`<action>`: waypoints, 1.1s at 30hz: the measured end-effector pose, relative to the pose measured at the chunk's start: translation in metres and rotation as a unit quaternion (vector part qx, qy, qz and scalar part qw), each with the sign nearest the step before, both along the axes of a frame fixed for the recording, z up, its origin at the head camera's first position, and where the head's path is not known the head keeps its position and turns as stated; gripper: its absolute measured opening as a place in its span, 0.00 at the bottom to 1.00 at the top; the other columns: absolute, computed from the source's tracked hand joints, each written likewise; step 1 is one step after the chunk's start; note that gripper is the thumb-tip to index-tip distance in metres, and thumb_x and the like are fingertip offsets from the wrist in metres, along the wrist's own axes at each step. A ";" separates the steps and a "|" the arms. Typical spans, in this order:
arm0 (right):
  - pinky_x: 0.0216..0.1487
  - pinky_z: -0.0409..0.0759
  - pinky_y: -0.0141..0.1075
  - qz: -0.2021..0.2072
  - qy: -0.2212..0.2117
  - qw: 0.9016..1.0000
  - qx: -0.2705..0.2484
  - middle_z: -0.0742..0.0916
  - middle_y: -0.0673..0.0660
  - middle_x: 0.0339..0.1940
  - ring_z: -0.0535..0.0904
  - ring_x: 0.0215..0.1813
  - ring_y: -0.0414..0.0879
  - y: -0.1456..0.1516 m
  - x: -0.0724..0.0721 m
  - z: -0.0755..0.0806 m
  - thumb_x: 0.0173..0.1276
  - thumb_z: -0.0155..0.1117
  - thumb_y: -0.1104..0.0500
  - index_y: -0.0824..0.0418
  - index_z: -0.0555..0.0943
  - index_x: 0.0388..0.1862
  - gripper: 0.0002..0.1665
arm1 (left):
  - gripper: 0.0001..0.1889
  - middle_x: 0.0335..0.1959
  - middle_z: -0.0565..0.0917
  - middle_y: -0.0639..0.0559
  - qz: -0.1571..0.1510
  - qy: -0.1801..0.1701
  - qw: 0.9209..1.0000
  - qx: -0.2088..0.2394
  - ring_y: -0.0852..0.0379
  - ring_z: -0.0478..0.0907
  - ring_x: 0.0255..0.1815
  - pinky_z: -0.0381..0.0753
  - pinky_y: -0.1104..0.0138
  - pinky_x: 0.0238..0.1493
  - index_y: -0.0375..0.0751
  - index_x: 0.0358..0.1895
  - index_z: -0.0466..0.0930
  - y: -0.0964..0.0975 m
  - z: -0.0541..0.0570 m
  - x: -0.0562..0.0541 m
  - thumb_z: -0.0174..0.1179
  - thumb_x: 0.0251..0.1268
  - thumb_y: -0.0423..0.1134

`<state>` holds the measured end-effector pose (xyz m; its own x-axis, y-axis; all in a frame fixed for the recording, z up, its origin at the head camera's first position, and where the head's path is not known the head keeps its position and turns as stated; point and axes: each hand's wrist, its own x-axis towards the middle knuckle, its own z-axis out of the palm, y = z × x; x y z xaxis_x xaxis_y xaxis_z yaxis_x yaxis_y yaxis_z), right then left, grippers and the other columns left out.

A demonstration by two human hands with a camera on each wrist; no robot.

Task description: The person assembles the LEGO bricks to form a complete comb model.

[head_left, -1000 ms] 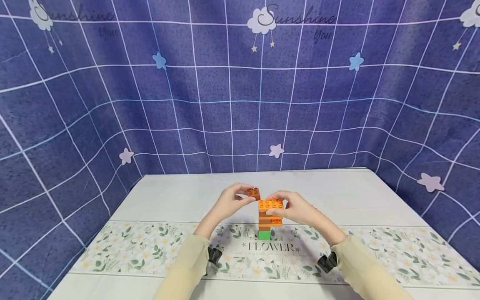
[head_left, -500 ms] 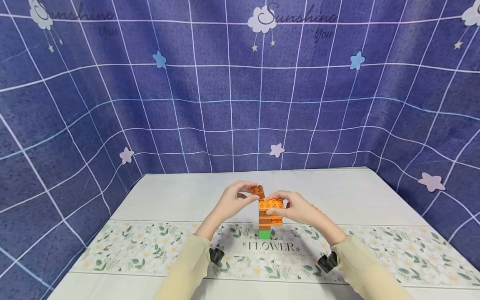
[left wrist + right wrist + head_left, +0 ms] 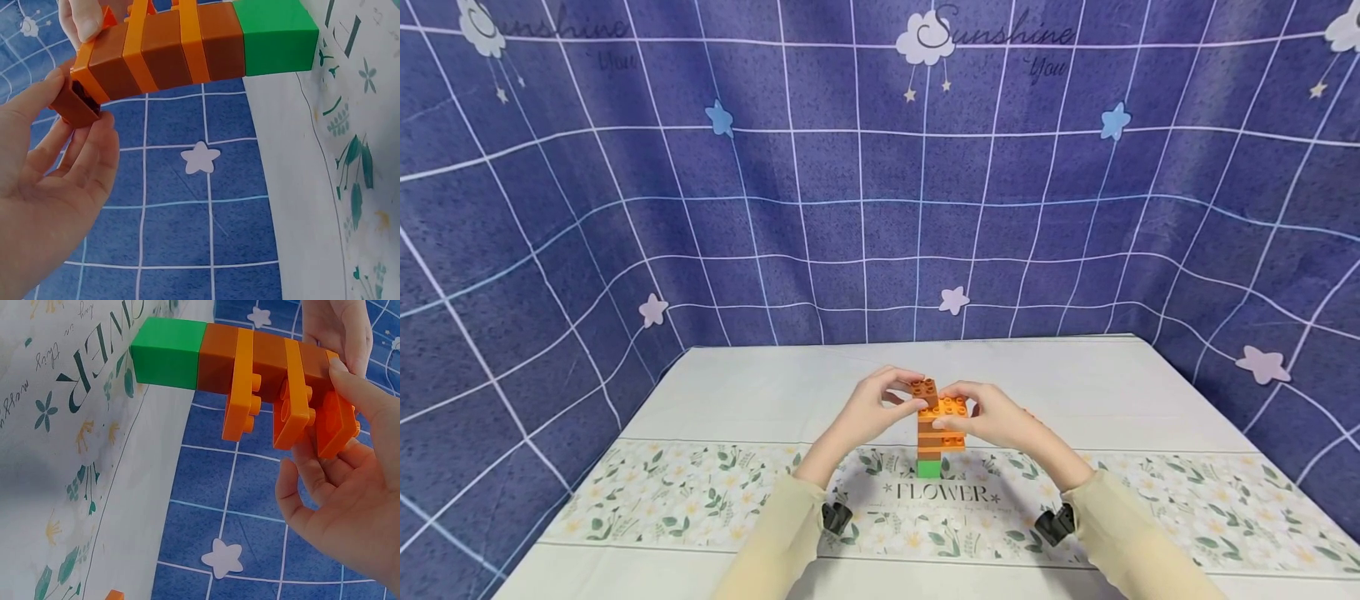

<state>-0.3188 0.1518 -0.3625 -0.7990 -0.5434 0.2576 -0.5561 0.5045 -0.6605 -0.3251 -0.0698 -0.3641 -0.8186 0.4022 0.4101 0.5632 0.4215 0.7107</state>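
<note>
A tower of toy building bricks stands upright on the table: a green brick (image 3: pixel 929 469) at the bottom, then brown bricks (image 3: pixel 169 57) alternating with thin orange plates (image 3: pixel 294 394) that jut out to the right. My left hand (image 3: pixel 871 407) pinches a loose brown brick (image 3: pixel 924 391) between thumb and fingers. This brick is tilted at the left end of the top orange plate (image 3: pixel 954 406), its hollow underside (image 3: pixel 89 92) facing the plate. Whether it is pressed on cannot be told. My right hand (image 3: pixel 996 413) pinches the top plate's right part, thumb in front.
A floral strip with the word FLOWER (image 3: pixel 943 493) crosses the white table (image 3: pixel 760 392). An orange piece (image 3: pixel 114 595) lies on the table near my right wrist, mostly hidden in the head view. Behind hangs a blue gridded curtain (image 3: pixel 820 233).
My left hand has moved right, first slightly up and then down, bringing the brown brick over the left end of the top plate. My right hand has stayed in place.
</note>
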 end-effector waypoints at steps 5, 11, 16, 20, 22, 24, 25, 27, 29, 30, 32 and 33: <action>0.24 0.75 0.31 0.002 0.004 1.000 -0.003 0.83 0.60 0.52 0.70 0.20 0.37 0.000 -0.001 0.000 0.62 0.66 0.47 0.60 0.78 0.53 0.25 | 0.20 0.47 0.80 0.53 -0.006 0.005 1.000 -0.009 0.58 0.78 0.47 0.79 0.69 0.46 0.44 0.55 0.77 0.001 0.002 0.003 0.64 0.60 0.42; 0.25 0.76 0.31 -0.004 0.007 1.000 0.005 0.83 0.61 0.52 0.72 0.22 0.39 0.000 -0.001 -0.001 0.61 0.65 0.47 0.62 0.78 0.54 0.27 | 0.20 0.47 0.80 0.53 -0.013 0.011 1.000 -0.017 0.57 0.78 0.47 0.78 0.70 0.45 0.43 0.56 0.77 0.000 0.002 0.005 0.64 0.60 0.43; 0.24 0.75 0.31 -0.007 0.008 1.000 0.011 0.83 0.60 0.50 0.70 0.20 0.38 -0.001 -0.001 0.000 0.61 0.66 0.47 0.61 0.79 0.52 0.26 | 0.20 0.48 0.80 0.53 -0.023 0.024 0.999 -0.021 0.57 0.78 0.47 0.78 0.70 0.44 0.45 0.56 0.77 0.000 0.002 0.007 0.64 0.60 0.43; 0.22 0.74 0.31 -0.012 0.007 1.000 0.012 0.83 0.61 0.50 0.68 0.18 0.36 -0.001 0.000 0.001 0.61 0.66 0.46 0.62 0.78 0.53 0.27 | 0.20 0.49 0.81 0.53 -0.028 0.029 0.999 -0.023 0.57 0.78 0.47 0.78 0.69 0.44 0.44 0.56 0.77 0.000 0.001 0.006 0.64 0.60 0.43; 0.22 0.74 0.31 -0.014 0.006 1.000 0.012 0.83 0.61 0.50 0.68 0.18 0.36 -0.002 0.000 0.001 0.61 0.66 0.46 0.63 0.78 0.53 0.27 | 0.20 0.49 0.81 0.53 -0.028 0.026 0.999 -0.027 0.57 0.78 0.48 0.78 0.69 0.44 0.43 0.56 0.77 0.001 0.002 0.006 0.63 0.60 0.42; 0.22 0.74 0.31 -0.014 0.007 1.000 0.013 0.83 0.61 0.50 0.68 0.18 0.36 -0.002 0.000 0.001 0.61 0.66 0.46 0.63 0.78 0.53 0.27 | 0.20 0.50 0.81 0.53 -0.026 0.022 0.999 -0.035 0.57 0.78 0.48 0.78 0.69 0.44 0.44 0.56 0.77 0.001 0.002 0.005 0.63 0.60 0.42; 0.22 0.74 0.31 -0.013 0.006 1.000 0.012 0.83 0.60 0.50 0.68 0.18 0.36 -0.002 0.001 0.001 0.61 0.66 0.46 0.62 0.78 0.53 0.27 | 0.20 0.50 0.81 0.53 -0.025 0.018 0.999 -0.039 0.57 0.78 0.48 0.78 0.69 0.44 0.44 0.57 0.77 0.002 0.003 0.005 0.63 0.60 0.42; 0.23 0.75 0.31 -0.010 0.007 1.000 0.010 0.84 0.60 0.49 0.69 0.18 0.36 -0.002 0.001 0.001 0.61 0.65 0.47 0.62 0.78 0.53 0.26 | 0.21 0.50 0.81 0.54 -0.021 0.012 0.999 -0.046 0.58 0.77 0.48 0.78 0.69 0.44 0.44 0.57 0.76 0.002 0.003 0.005 0.63 0.60 0.42; 0.24 0.75 0.31 -0.007 0.007 1.000 0.008 0.84 0.60 0.49 0.70 0.19 0.37 -0.002 0.000 0.001 0.61 0.66 0.47 0.62 0.78 0.52 0.26 | 0.21 0.49 0.81 0.54 -0.017 0.007 0.999 -0.050 0.58 0.77 0.48 0.77 0.70 0.44 0.45 0.56 0.77 0.003 0.004 0.006 0.64 0.60 0.43; 0.25 0.76 0.31 -0.005 0.008 1.000 0.007 0.84 0.60 0.49 0.71 0.20 0.38 -0.002 0.000 0.001 0.61 0.66 0.47 0.62 0.78 0.52 0.26 | 0.21 0.49 0.81 0.55 -0.015 0.006 0.999 -0.050 0.58 0.77 0.47 0.77 0.69 0.44 0.45 0.56 0.77 0.003 0.004 0.006 0.64 0.59 0.44; 0.26 0.76 0.31 -0.002 0.008 1.000 0.004 0.84 0.60 0.49 0.73 0.21 0.40 -0.002 0.000 0.000 0.61 0.66 0.47 0.63 0.78 0.52 0.26 | 0.21 0.48 0.82 0.55 -0.011 0.006 0.999 -0.049 0.59 0.77 0.47 0.77 0.69 0.43 0.45 0.55 0.77 0.004 0.005 0.006 0.65 0.58 0.45; 0.26 0.76 0.31 -0.002 0.009 1.000 0.004 0.84 0.60 0.49 0.73 0.22 0.41 -0.002 0.000 0.000 0.61 0.66 0.47 0.63 0.78 0.52 0.27 | 0.21 0.47 0.82 0.55 -0.009 0.007 0.999 -0.047 0.59 0.77 0.46 0.77 0.69 0.43 0.45 0.54 0.78 0.005 0.005 0.006 0.65 0.58 0.46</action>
<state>-0.3187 0.1499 -0.3621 -0.7964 -0.5427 0.2671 -0.5656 0.5118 -0.6467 -0.3190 -0.0650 -0.3588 -0.8053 0.4542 0.3810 0.5808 0.4759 0.6604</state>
